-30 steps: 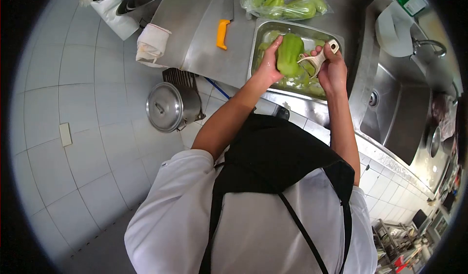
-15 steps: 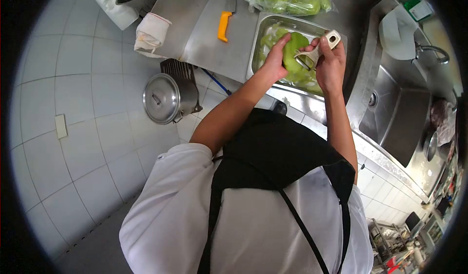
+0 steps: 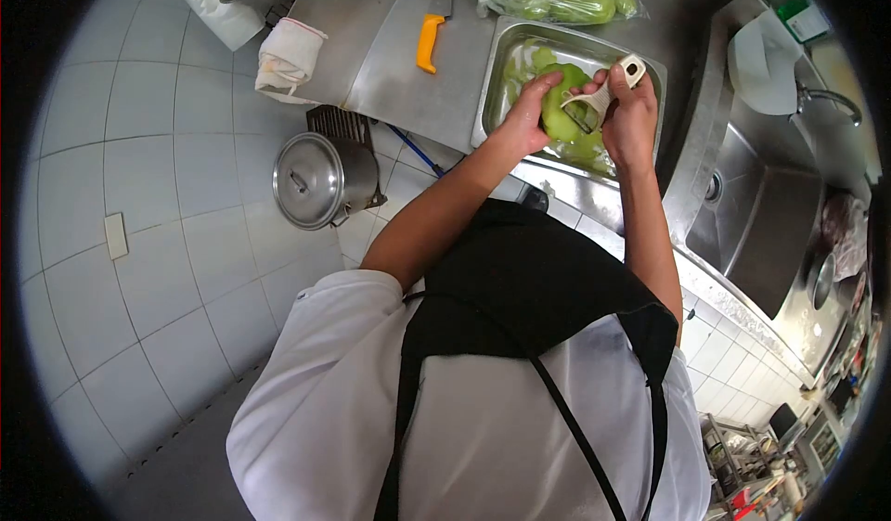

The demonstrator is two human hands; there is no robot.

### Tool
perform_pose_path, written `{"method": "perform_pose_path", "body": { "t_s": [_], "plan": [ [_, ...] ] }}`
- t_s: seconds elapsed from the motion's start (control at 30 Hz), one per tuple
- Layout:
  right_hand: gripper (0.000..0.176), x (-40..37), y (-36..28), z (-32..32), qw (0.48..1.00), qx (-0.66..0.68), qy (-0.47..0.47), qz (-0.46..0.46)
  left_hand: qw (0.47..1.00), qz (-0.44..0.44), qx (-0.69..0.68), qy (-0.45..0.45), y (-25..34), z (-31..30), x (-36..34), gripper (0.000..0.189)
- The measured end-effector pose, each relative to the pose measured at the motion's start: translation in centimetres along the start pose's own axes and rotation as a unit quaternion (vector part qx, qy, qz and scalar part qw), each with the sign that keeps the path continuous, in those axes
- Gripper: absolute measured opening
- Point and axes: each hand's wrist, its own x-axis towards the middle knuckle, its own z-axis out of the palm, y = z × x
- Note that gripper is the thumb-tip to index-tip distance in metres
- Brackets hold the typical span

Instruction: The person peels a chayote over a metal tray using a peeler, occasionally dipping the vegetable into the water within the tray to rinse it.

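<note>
My left hand (image 3: pixel 528 116) is closed round the side of a pale green chayote (image 3: pixel 561 120), which it holds over a metal tray (image 3: pixel 484 103). A cream-handled peeler (image 3: pixel 600 99) is gripped in my right hand (image 3: pixel 633 124), its blade end lying against the chayote's right side. The holed end of the handle points up and away from me. Under both hands, the tray holds green peelings (image 3: pixel 594 157) and what looks like some water. My hands cover part of the chayote.
Beyond the tray lies a clear plastic bag of chayotes (image 3: pixel 557 1). A knife with an orange handle (image 3: pixel 428 43) rests on the steel counter (image 3: pixel 380 66), with a folded cloth (image 3: pixel 290 55) at its left edge. A lidded pot (image 3: pixel 308 182) stands below. At right is a sink (image 3: pixel 761 224).
The chayote has turned slightly in my left hand. The peeler stays against it, only a little shifted. The view has moved slightly.
</note>
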Motion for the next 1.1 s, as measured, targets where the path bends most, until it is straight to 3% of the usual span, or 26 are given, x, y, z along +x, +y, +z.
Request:
{"method": "perform_pose_path", "body": {
  "t_s": [0.3,0.4,0.63,0.7,0.77,0.87,0.9,1.0,1.1],
  "plan": [
    [0.011,-0.1,-0.1,0.5,0.999,-0.005,-0.004,0.037,0.998,-0.019,-0.063,-0.023,0.4,1.2,-1.6,0.039],
    [0.01,0.2,0.4,0.1,0.999,-0.014,-0.028,0.014,0.996,-0.041,-0.057,-0.059,0.7,-0.3,-0.2,0.044],
    [0.014,4.0,1.5,-1.5,0.996,-0.019,0.02,-0.084,0.997,-0.06,0.044,-0.03,0.5,0.6,-2.7,0.045],
    [0.016,6.2,2.7,-3.5,0.977,-0.142,0.071,-0.145,0.995,-0.072,0.068,0.02,0.2,0.2,-3.4,0.048],
    [0.021,7.9,4.2,-6.8,0.942,-0.253,0.116,-0.189,0.996,-0.062,0.069,-0.001,0.2,-0.4,-3.1,0.053],
    [0.026,7.4,6.1,-8.4,0.944,-0.266,0.081,-0.176,0.997,-0.04,0.061,-0.008,1.0,-0.9,-3.0,0.055],
    [0.029,6.8,6.1,-8.0,0.928,-0.332,0.038,-0.163,0.998,-0.035,0.054,-0.004,1.2,-1.3,-3.0,0.055],
    [0.032,5.9,4.6,-6.9,0.883,-0.424,0.06,-0.19,0.998,-0.015,0.065,0.005,1.9,-1.9,-2.7,0.055],
    [0.023,5.0,1.4,-4.3,0.94,-0.273,0.05,-0.198,0.997,-0.013,0.067,0.027,1.9,-1.0,-3.7,0.054]
  ]
}}
